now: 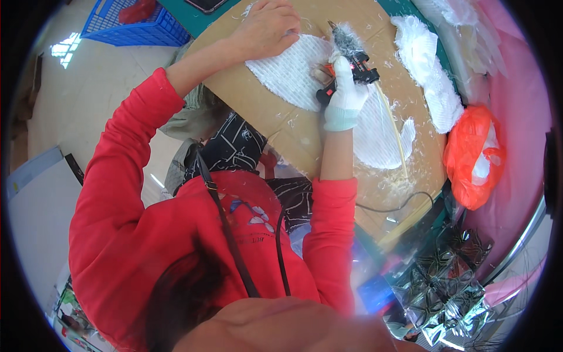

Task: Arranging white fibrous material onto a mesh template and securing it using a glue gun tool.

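My right hand point(347, 88), in a white glove, grips a black glue gun point(359, 66) with an orange trigger. Grey fuzz clings around the gun's nozzle, which points away from me. A long pale glue stick point(391, 120) sticks out of its back. Bare and with fingers curled, my left hand point(267, 28) rests at the far edge of a white ribbed fabric piece point(287, 75); its fingertips are hidden, so I cannot tell what they pinch. Another white fabric piece point(375, 138) lies beneath the glue stick, right of my gloved hand.
A cardboard sheet point(293, 138) strewn with white fibres covers the green table. White fabric point(425, 70) is heaped along its right side, beside an orange plastic bag point(475, 158). A dark cord point(399, 209) crosses the near right corner. A blue basket point(126, 26) stands far left.
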